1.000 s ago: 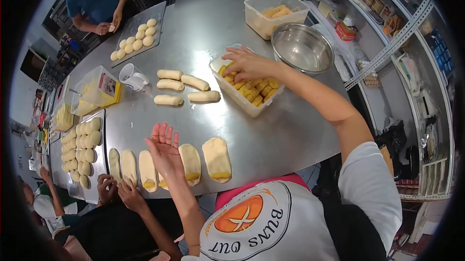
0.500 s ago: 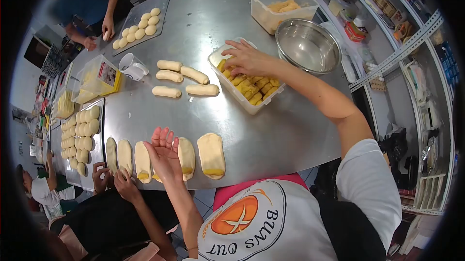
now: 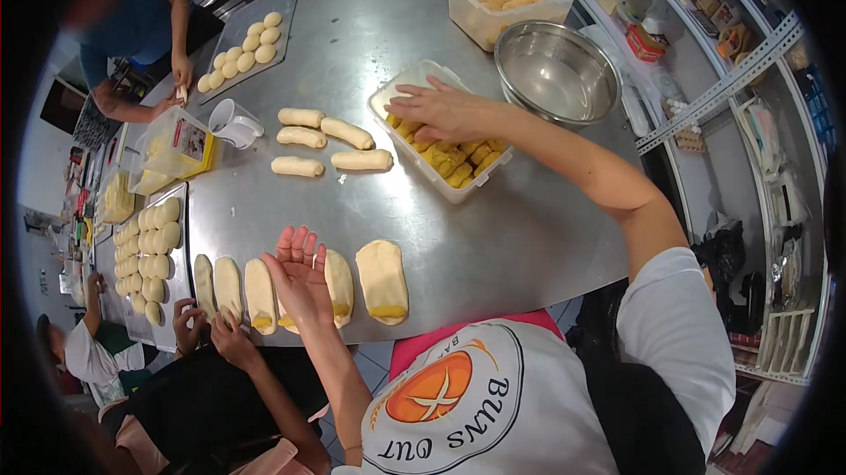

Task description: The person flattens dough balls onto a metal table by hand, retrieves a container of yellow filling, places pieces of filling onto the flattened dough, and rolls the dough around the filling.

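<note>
My left hand (image 3: 301, 281) is palm up with its fingers stretched out and nothing in it. It hovers over a row of flattened dough pieces and partly hides one. To its right lies a wide dough strip (image 3: 382, 272) with a yellow filling piece (image 3: 388, 310) at its near end; a narrower dough strip (image 3: 339, 277) lies between them. My right hand (image 3: 445, 111) spreads its fingers over a clear plastic container (image 3: 454, 193) holding many yellow filling logs (image 3: 454, 162). Whether its fingertips touch the filling is hard to see.
Rolled dough logs (image 3: 301, 137) lie mid-table. A steel bowl (image 3: 557, 74) and a tub (image 3: 476, 21) stand behind the container. Trays of dough balls (image 3: 159, 228), a white mug (image 3: 233, 122) and a co-worker's hands (image 3: 220, 330) are leftward. Another person (image 3: 141, 17) works at far left.
The view has shifted slightly. My right hand has flattened a little over the container, while my left hand keeps its pose. The far person's hands have come together on a piece of dough.
</note>
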Motion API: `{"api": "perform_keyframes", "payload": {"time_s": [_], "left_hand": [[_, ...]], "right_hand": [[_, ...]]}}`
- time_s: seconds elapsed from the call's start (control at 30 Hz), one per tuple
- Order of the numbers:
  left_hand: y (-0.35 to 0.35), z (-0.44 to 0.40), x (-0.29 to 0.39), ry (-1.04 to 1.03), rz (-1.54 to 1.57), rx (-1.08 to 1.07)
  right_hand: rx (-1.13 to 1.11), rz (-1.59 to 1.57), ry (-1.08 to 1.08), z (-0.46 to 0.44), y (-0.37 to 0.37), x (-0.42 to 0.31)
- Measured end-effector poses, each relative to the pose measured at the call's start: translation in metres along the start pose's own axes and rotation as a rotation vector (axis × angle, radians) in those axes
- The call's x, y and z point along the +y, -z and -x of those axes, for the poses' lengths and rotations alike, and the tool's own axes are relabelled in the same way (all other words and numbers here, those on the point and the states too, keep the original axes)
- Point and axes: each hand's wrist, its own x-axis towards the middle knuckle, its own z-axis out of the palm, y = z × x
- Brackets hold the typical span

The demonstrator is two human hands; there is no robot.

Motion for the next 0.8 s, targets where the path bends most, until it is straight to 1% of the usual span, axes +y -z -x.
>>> {"api": "perform_keyframes", "payload": {"time_s": [0.07,0.17,0.27,0.37,0.47,0.5,0.6,0.63,0.67,0.7,0.73,0.8], "left_hand": [[-0.005,-0.001,-0.001,0.012,-0.024,-0.010],[-0.006,-0.002,-0.001,0.018,-0.020,-0.052],[-0.008,-0.003,-0.001,0.018,-0.030,-0.012],[-0.010,-0.005,-0.005,0.035,-0.046,-0.019],[-0.028,0.001,-0.014,0.074,-0.127,-0.044],[-0.029,0.001,-0.019,0.102,-0.087,-0.102],[-0.066,0.005,-0.029,0.044,-0.243,-0.146],[-0.079,0.006,-0.029,-0.005,-0.257,-0.174],[-0.089,0.006,-0.028,-0.054,-0.274,-0.201],[-0.095,0.004,-0.029,-0.096,-0.227,-0.209],[-0.098,0.003,-0.030,-0.105,-0.202,-0.168],[-0.099,0.001,-0.027,-0.074,-0.207,-0.132]], "right_hand": [[-0.012,-0.037,-0.013,-0.002,-0.013,0.004],[0.034,-0.030,0.005,0.003,0.006,-0.006],[0.089,0.003,0.045,0.003,0.006,-0.002],[0.175,-0.181,-0.088,0.005,0.007,-0.002],[0.282,-0.449,-0.265,0.006,0.025,-0.011],[0.280,-0.570,-0.369,0.004,0.028,-0.014],[0.269,-1.052,-0.363,0.005,0.038,-0.054],[0.255,-1.122,-0.329,0.002,0.027,-0.062],[0.244,-1.123,-0.297,0.001,0.022,-0.075],[0.234,-1.125,-0.264,0.001,0.018,-0.089],[0.228,-1.128,-0.233,0.000,0.016,-0.101],[0.278,-1.087,-0.245,-0.003,0.014,-0.118]]}}
